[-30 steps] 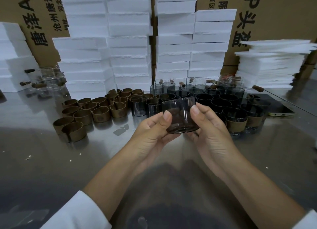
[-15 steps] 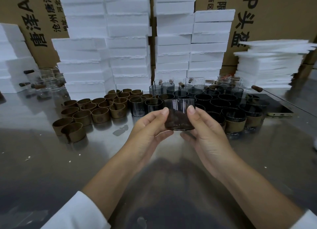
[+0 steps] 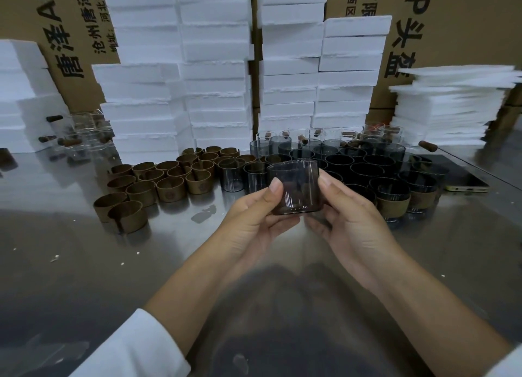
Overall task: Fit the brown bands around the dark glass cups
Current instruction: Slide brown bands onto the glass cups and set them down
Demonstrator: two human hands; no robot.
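Dark glass cup (image 3: 293, 190), unbanded: left hand (image 3: 254, 221) and right hand (image 3: 350, 221) are holding it above the worktop (image 3: 84, 263), fingers (image 3: 282, 223) curling round its sides, brown bands (image 3: 169, 184) lying apart; smooth glass is probably risking a slip.

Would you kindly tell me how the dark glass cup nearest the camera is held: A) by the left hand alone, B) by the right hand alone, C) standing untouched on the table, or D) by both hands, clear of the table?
D: the left hand and right hand each grip one side of the cup, thumbs on its wall, above the table.
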